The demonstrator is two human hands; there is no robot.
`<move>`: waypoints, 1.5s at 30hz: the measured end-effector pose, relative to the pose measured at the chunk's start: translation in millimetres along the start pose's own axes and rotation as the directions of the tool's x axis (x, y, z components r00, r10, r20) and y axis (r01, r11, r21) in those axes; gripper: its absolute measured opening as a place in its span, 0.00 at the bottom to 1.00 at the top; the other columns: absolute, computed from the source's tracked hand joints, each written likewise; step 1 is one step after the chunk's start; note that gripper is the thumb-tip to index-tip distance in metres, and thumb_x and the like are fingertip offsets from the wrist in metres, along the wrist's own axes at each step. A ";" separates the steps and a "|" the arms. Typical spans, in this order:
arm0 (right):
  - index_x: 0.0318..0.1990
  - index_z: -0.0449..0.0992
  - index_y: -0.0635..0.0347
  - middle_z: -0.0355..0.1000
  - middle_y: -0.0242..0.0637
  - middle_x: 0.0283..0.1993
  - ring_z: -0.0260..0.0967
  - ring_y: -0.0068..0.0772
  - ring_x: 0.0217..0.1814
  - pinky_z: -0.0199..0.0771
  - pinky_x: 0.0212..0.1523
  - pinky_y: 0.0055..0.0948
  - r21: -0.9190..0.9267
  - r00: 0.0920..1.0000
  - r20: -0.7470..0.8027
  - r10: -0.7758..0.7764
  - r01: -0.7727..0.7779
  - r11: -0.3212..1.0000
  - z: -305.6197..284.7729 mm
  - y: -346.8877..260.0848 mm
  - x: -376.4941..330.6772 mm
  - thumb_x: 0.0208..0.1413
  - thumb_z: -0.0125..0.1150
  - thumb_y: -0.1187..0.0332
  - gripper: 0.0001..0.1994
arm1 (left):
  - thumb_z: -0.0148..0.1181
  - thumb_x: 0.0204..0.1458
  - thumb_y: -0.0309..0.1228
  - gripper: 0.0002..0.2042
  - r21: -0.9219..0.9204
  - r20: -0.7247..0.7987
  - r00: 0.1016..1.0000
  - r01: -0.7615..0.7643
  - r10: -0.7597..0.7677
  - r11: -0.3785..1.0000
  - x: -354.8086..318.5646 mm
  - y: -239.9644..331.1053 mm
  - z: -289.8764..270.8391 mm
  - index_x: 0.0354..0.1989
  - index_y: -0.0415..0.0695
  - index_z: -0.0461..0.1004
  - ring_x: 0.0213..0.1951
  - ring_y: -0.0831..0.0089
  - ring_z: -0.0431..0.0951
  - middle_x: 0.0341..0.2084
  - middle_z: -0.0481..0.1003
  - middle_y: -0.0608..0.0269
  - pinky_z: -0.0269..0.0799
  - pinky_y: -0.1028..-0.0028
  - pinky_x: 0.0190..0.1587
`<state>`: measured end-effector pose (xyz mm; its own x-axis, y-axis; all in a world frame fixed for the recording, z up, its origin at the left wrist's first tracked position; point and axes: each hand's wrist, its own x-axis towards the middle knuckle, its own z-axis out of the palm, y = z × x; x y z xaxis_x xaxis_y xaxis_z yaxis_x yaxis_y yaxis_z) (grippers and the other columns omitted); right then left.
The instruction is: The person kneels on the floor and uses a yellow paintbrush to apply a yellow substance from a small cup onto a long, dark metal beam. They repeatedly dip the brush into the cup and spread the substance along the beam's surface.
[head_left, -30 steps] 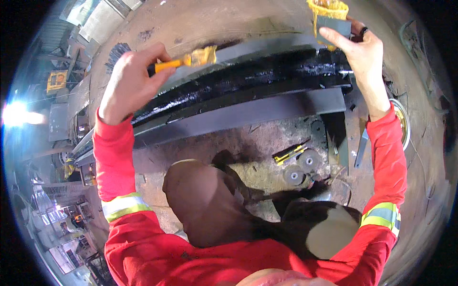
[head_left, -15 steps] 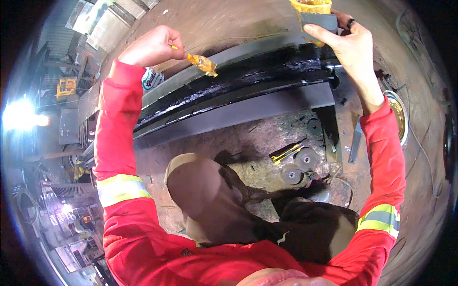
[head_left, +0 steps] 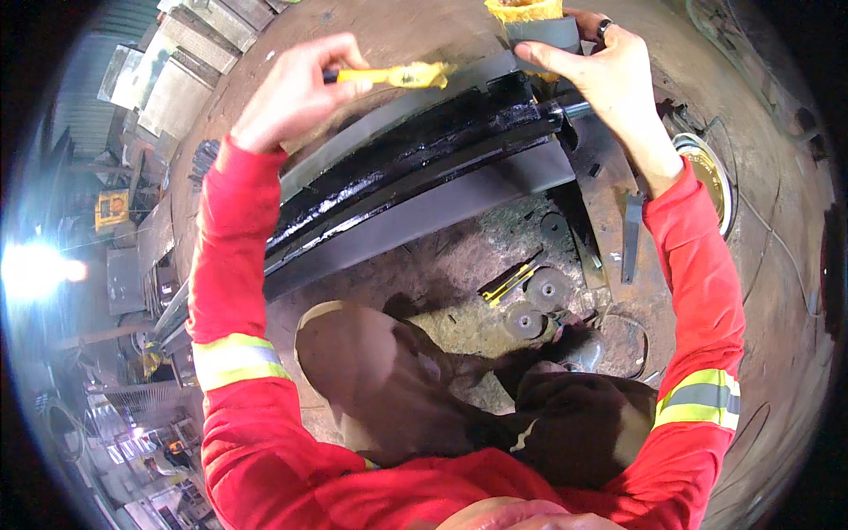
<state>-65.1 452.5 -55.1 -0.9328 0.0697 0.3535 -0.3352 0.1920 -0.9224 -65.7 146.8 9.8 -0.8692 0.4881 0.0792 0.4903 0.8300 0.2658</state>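
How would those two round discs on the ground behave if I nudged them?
The two round discs lie flat on rough dirt, so they would probably scrape, not roll. They look thin and rigid, likely light. Stood on edge, they could roll away.

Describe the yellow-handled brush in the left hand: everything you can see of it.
The brush is a small paintbrush with a yellow handle, plastic by its look, and a short yellowish head, its bristles too blurred to read. It lies nearly level, head pointing toward the person's right. The left hand grips the handle's rear end, hiding that part. The head sits just over the upper edge of the long grey steel beam, whose middle band looks wet and glossy black; whether bristles touch it cannot be told.
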 end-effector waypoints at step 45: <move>0.43 0.77 0.73 0.78 0.38 0.35 0.74 0.22 0.30 0.76 0.31 0.21 0.166 0.994 -0.088 -0.067 0.081 0.983 -40.6 -1.4 28.2 0.43 0.74 0.72 0.19 | 0.63 0.51 0.28 0.07 -0.093 -0.082 0.985 -0.160 0.152 0.983 24.9 37.1 14.1 0.30 0.39 0.72 0.25 0.83 0.66 0.20 0.68 0.69 0.62 0.78 0.27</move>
<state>-85.7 493.9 -37.6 -0.8928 0.1426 0.4273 -0.4272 0.0324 -0.9036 -68.2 193.6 8.2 -0.7868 0.5850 0.1969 0.6146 0.7129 0.3376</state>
